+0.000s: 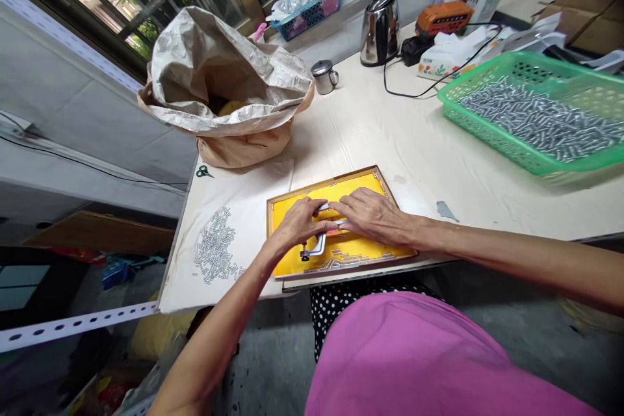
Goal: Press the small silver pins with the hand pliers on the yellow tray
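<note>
My left hand (303, 220) and my right hand (369, 213) meet over a shallow wooden-rimmed tray (269, 216) with a yellow bottom. Fingers of both are bent and closed around small pale parts at a metal bracket (319, 244) with a black screw knob. What exactly each pinches is too small and partly covered to make out. Short metal pins (341, 260) lie along the tray's near side, and a few more line its far right rim. Something reddish shows under my left thumb.
Left of the tray lies a pile of small metal pins (214, 247), with green-handled scissors (204, 171) behind. A large open sack (244, 143), a metal mug (324, 77) and a kettle (379, 29) stand farther back. At right, a green basket (517, 153) holds many metal pieces.
</note>
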A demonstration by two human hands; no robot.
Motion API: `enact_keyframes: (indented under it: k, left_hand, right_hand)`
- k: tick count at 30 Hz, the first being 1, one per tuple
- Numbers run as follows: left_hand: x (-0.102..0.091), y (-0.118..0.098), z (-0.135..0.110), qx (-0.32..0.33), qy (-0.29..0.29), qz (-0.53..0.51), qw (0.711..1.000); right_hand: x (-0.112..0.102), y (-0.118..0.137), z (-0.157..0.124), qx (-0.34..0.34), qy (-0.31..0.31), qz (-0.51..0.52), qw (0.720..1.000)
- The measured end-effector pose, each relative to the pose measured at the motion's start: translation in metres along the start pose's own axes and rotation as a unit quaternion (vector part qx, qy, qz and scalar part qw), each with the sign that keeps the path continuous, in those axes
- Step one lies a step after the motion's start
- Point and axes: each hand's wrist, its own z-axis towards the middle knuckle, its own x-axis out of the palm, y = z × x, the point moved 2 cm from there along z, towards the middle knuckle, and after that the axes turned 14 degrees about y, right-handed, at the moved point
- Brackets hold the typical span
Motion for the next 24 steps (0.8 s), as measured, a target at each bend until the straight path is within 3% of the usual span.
enact_keyframes:
  k: [5, 9, 12, 16, 20, 22, 24]
  left_hand:
    - [0.000, 0.003, 0.013, 0.057, 0.002, -0.183, 0.981]
    - [0.004, 0.005, 0.022, -0.004, -0.010, -0.257, 0.966]
    - [0.002, 0.006, 0.031, -0.028, -0.059, -0.315, 0.947]
    - [0.003, -0.001, 0.047, -0.034, -0.130, -0.278, 0.951]
    - [-0.003, 0.001, 0.054, -0.019, -0.151, -0.270, 0.951]
    - [-0.016, 0.019, 0.044, -0.026, -0.181, -0.252, 0.950]
    - [-0.033, 0.051, 0.023, -0.092, -0.229, -0.186, 0.951]
  right_hand:
    - [-0.012, -0.003, -0.005, -0.014, -0.030, -0.010, 0.999]
    - [-0.018, -0.004, -0.013, -0.025, -0.059, -0.020, 0.998]
    - [-0.017, -0.004, -0.019, -0.029, -0.067, -0.021, 0.997]
    - [-0.018, -0.005, -0.022, 0.002, -0.057, -0.023, 0.998]
    - [-0.020, -0.006, -0.026, 0.012, -0.069, -0.001, 0.998]
    - [-0.017, -0.008, -0.032, 0.027, -0.062, 0.058, 0.996]
    - [-0.013, -0.011, -0.041, 0.055, -0.060, 0.160, 0.984]
